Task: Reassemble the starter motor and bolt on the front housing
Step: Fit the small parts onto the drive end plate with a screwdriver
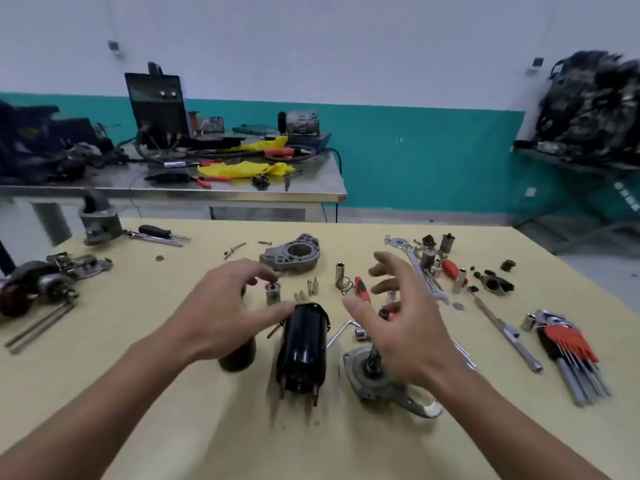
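A black cylindrical motor body (304,351) lies on the yellow table (207,427), its two copper studs pointing toward me. To its right sits a silver end plate with a geared shaft (381,379). The grey cast front housing (292,255) rests farther back, past the hands. My left hand (221,313) hovers open above the left of the motor body, covering a dark cylinder (237,358). My right hand (398,320) hovers open above the shaft, fingers spread. Neither hand holds anything. A small silver socket (273,293) stands between the hands.
Sockets, a wrench (420,268), a red-handled driver (362,289), an extension bar (502,323) and a hex key set (568,355) lie at right. Another starter (31,285) and long bolts (38,327) sit at left. A steel bench (173,188) with tools stands behind.
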Available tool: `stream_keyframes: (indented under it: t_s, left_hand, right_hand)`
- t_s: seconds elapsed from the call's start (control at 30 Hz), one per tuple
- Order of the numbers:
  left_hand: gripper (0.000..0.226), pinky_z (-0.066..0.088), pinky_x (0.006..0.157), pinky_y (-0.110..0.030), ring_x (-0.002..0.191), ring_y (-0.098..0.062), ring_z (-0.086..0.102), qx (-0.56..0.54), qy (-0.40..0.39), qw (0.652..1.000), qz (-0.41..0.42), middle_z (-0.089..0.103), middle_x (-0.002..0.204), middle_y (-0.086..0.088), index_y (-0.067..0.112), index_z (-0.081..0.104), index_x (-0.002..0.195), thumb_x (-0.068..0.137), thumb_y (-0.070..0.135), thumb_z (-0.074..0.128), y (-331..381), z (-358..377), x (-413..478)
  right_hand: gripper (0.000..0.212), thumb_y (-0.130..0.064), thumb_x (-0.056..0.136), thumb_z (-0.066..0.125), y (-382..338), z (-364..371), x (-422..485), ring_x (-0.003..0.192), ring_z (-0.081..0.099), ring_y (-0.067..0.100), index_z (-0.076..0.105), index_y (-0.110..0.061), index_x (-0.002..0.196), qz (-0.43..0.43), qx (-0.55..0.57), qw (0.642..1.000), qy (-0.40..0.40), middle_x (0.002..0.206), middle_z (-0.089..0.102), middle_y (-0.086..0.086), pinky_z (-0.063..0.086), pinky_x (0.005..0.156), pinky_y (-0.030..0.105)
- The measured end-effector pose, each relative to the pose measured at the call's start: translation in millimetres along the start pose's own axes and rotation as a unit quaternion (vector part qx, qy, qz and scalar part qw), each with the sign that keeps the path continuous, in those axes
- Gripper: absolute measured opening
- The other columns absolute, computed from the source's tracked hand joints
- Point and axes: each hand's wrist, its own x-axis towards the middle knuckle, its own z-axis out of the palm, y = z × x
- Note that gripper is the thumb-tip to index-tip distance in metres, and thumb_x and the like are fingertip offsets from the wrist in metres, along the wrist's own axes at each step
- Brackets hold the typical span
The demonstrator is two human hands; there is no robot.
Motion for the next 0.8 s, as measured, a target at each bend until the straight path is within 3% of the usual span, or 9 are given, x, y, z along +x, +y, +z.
stream_keyframes:
  t_s: [0.1, 0.17, 0.23, 0.3, 0.47, 0.6, 0.7, 0.8]
  left_hand:
    - [0.107, 0.036, 0.106, -0.024, 0.126, -0.004, 0.041, 0.118, -0.179, 0.977, 0.001, 0.046, 0.143, 0.014, 0.039, 0.034, 0.149, 0.058, 0.087, 0.065, 9.4, 16.1, 14.2]
    - [0.126, 0.038, 0.103, -0.030, 0.126, -0.011, 0.041, 0.210, -0.215, 0.954, 0.009, 0.045, 0.143, 0.012, 0.041, 0.017, 0.154, 0.048, 0.102, 0.045, 14.1, 33.5, 8.6]
    - [0.116, 0.044, 0.087, -0.036, 0.113, -0.018, 0.049, 0.249, -0.181, 0.951, -0.020, 0.051, 0.128, 0.009, 0.041, 0.020, 0.148, 0.050, 0.100, 0.038, 19.1, 52.5, -2.4]
    - [0.097, 0.045, 0.078, -0.039, 0.110, -0.024, 0.056, 0.238, -0.140, 0.959, -0.061, 0.050, 0.124, 0.006, 0.036, 0.022, 0.142, 0.062, 0.084, 0.048, 28.5, 69.6, -6.4]
    - [0.108, 0.043, 0.081, -0.038, 0.121, -0.032, 0.053, 0.159, -0.149, 0.966, -0.142, 0.037, 0.142, -0.001, 0.031, 0.005, 0.153, 0.071, 0.063, 0.068, 26.8, 86.1, 2.3]
    - [0.103, 0.051, 0.094, -0.038, 0.116, -0.019, 0.053, 0.066, -0.132, 0.982, -0.117, 0.038, 0.129, 0.015, 0.038, 0.023, 0.148, 0.060, 0.051, 0.076, 20.7, 69.0, 2.8]
    - [0.093, 0.055, 0.089, -0.026, 0.109, -0.003, 0.053, -0.031, -0.014, 0.997, -0.064, 0.037, 0.122, 0.023, 0.040, 0.035, 0.139, 0.057, 0.046, 0.079, 7.3, 42.7, 6.5]
    - [0.107, 0.050, 0.075, -0.006, 0.109, 0.012, 0.050, -0.117, 0.129, 0.984, -0.024, 0.044, 0.121, 0.027, 0.037, 0.033, 0.147, 0.058, 0.029, 0.092, -14.4, 13.3, 18.5]
  right_hand:
    - [0.038, -0.067, 0.072, 0.062, -0.3, 19.9, 13.4, 0.071, 0.063, 0.008, 0.066, -0.030, 0.082, 0.073, 0.088, 0.990, -0.076, 0.075, 0.068, -0.007, 0.053, 0.068, 0.036]
    - [0.049, -0.061, 0.079, 0.063, 7.0, 29.3, 18.3, 0.053, 0.050, 0.020, 0.056, -0.018, 0.058, 0.118, 0.181, 0.973, -0.083, 0.054, 0.056, 0.004, 0.044, 0.056, 0.037]
    - [0.055, -0.050, 0.089, 0.062, 11.7, 32.1, 20.3, 0.048, 0.031, 0.022, 0.042, -0.019, 0.048, 0.151, 0.248, 0.954, -0.072, 0.047, 0.037, 0.006, 0.030, 0.048, 0.031]
    - [0.060, -0.043, 0.094, 0.058, 12.5, 36.1, 20.4, 0.048, 0.020, 0.019, 0.033, -0.020, 0.044, 0.161, 0.260, 0.950, -0.069, 0.047, 0.026, 0.002, 0.022, 0.046, 0.027]
    - [0.059, -0.044, 0.090, 0.056, 7.3, 40.4, 20.4, 0.049, 0.013, 0.019, 0.028, -0.020, 0.044, 0.161, 0.319, 0.933, -0.043, 0.048, 0.019, 0.001, 0.020, 0.042, 0.023]
    - [0.055, -0.053, 0.079, 0.053, 4.7, 39.6, 17.5, 0.051, 0.011, 0.020, 0.025, -0.017, 0.049, 0.144, 0.343, 0.928, -0.023, 0.051, 0.016, 0.006, 0.017, 0.042, 0.023]
    - [0.056, -0.054, 0.078, 0.052, 7.1, 38.0, 16.7, 0.051, 0.010, 0.020, 0.022, -0.014, 0.052, 0.135, 0.356, 0.925, -0.003, 0.055, 0.013, 0.009, 0.015, 0.041, 0.023]
    - [0.058, -0.057, 0.075, 0.051, 8.5, 37.2, 16.2, 0.055, 0.009, 0.023, 0.021, -0.013, 0.053, 0.128, 0.358, 0.925, 0.003, 0.057, 0.012, 0.012, 0.012, 0.043, 0.024]
